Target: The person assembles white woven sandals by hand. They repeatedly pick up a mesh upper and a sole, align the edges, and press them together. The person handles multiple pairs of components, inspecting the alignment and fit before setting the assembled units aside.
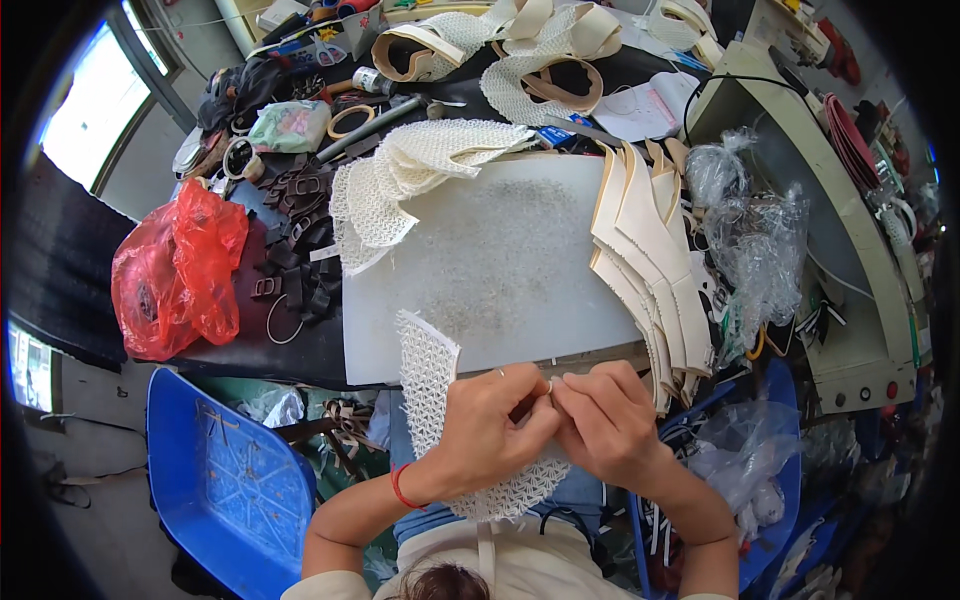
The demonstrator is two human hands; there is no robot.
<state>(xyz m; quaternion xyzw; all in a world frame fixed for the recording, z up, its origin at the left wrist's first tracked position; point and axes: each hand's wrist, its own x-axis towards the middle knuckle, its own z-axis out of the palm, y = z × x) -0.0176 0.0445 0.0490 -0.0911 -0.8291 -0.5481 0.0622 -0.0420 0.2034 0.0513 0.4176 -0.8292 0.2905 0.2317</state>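
Observation:
My left hand [490,425] and my right hand [605,420] meet at the near edge of a white cutting board [500,260]. Both pinch a white lattice mesh piece [425,375] that curves from the board's edge down under my hands to my lap. A red band circles my left wrist. What the fingertips hold between them is hidden. A pile of the same white mesh pieces [400,175] lies at the board's far left corner. A fanned stack of cream shaped pieces [645,250] lies along its right edge.
A red plastic bag [175,270] and dark buckle straps [295,240] lie at the left. Clear plastic bags [750,240] and a grey machine [840,200] are at the right. A blue plastic chair [230,480] stands at the lower left. Tape rolls, tools and more mesh crowd the back.

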